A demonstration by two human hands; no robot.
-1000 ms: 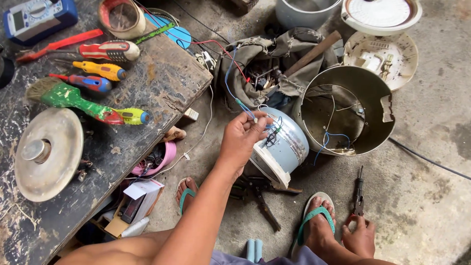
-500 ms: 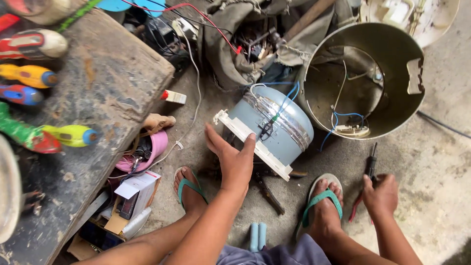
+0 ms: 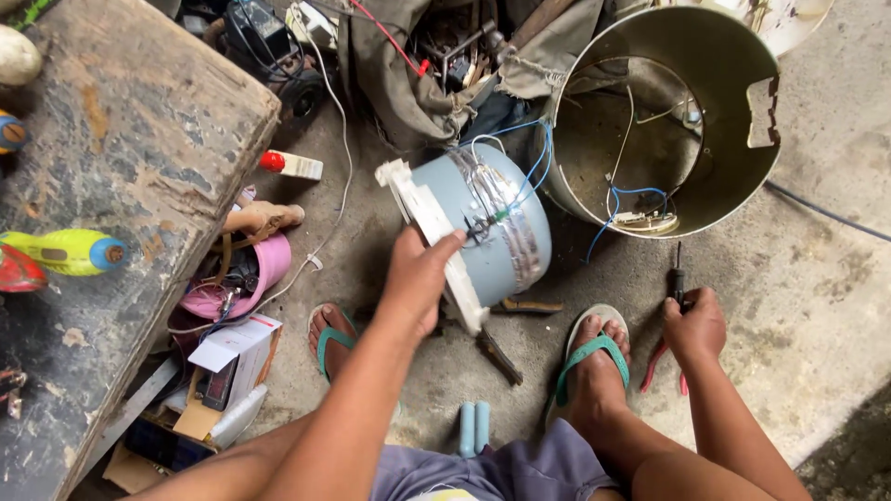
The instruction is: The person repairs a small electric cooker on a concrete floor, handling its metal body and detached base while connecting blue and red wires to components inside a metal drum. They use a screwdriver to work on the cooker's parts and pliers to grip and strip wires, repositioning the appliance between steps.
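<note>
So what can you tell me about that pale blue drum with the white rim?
The pale blue drum with the white rim lies tipped on its side on the concrete floor. A shiny metal band wraps its middle, and blue and white wires run from it into the open metal shell beside it. The left hand grips its white plastic rim.

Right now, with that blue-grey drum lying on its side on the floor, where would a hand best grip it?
Probably the white flange rim of the blue-grey drum, from the near side, as the left hand does. The rim juts past the rounded body, giving fingers an edge, and this keeps clear of the wires on top.
</note>
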